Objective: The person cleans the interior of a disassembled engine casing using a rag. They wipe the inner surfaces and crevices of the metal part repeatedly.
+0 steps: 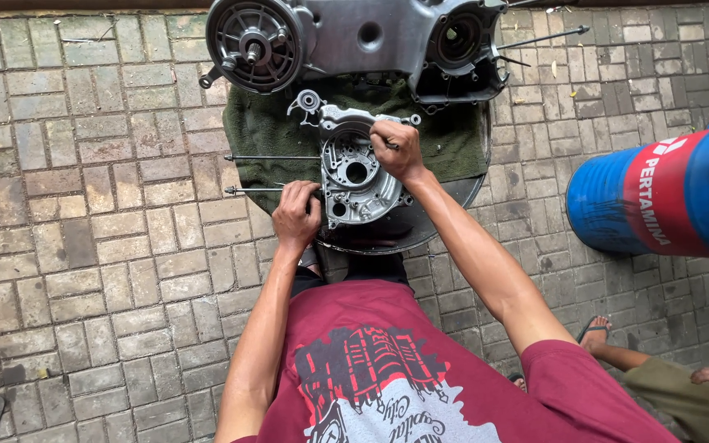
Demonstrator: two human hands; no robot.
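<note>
While the small crankcase half [356, 174] lies flat on the green cloth [260, 131], we note both hands at work on it. The right hand [395, 149] is closed around a thin tool [391, 144], tip pressed at the upper rim of the casting; what kind of tool, we cannot tell. The left hand [295, 215] is curled against the casting's left edge, fingers folded down, bracing it; whether it grips anything separate, we cannot tell.

Two long studs [268, 157] stick out leftward from the casting, one above the other. The cloth sits on a dark round plate [445, 205] set on brick paving [84, 205].

Beyond the cloth rests the large engine case [354, 37], with its finned round cover on the left and an open bore on the right.

Our judgement on progress: the case is already split and the small half stripped bare, its bores open. Work on its rim looks under way, not finished.

A blue and red drum [666, 193] lies on its side at right. Another person's foot [594, 335] shows at lower right.
</note>
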